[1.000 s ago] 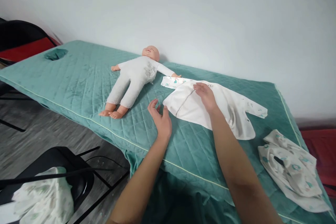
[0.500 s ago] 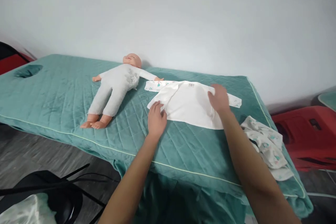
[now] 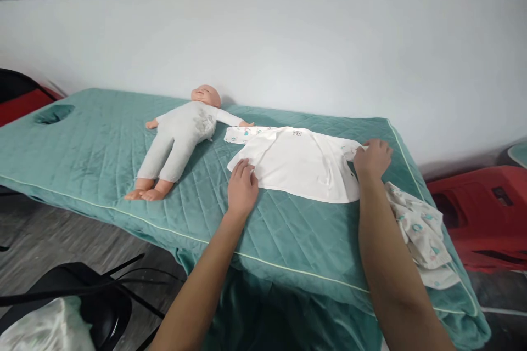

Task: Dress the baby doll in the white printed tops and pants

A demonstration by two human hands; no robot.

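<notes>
A white baby shirt lies spread flat on the green quilted bed cover, its plain inner side up and a small label at the neck. Its printed sleeves stretch out to both sides. My left hand rests with fingers laid on the shirt's lower left edge. Over the end of the right sleeve lies my right hand, fingers apart and covering the cuff. To the left, a baby doll in a white body suit lies on its back, one hand close to the left sleeve.
A crumpled printed garment lies near the bed's right end, beside my right forearm. A red plastic stool stands past that end. The white wall runs behind the bed. At lower left is a black chair with cloth on it.
My right hand has moved right, from the shirt's body to the end of the right sleeve. The shirt's right side now lies more spread. My left hand has stayed at the left edge.
</notes>
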